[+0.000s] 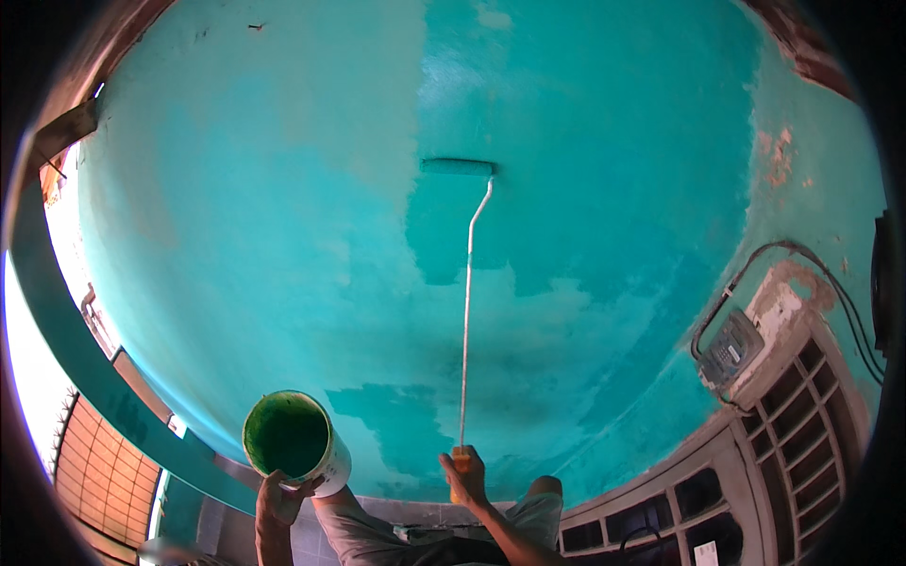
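Observation:
A long-handled paint roller [467,311] reaches up the wall, its teal-covered roller head [458,168] lying against the painted surface. My right hand [469,476] is wrapped round its orange grip [461,459] low in the middle. At the lower left, my left hand [281,498] grips the rim of a white bucket [337,462], fingers at its near edge. The bucket tilts toward me, and its inside is coated dark green; how much paint it holds is hard to see. Wet, darker teal paint [585,189] covers the wall right of the roller, with paler paint [311,217] to the left.
On the right wall hangs a grey meter box [729,349] with a black cable [793,247] looping from it. Below stand a paned door [651,519] and a barred window [802,424]. A teal pillar [104,396] and a brick-patterned wall [99,457] are at the left.

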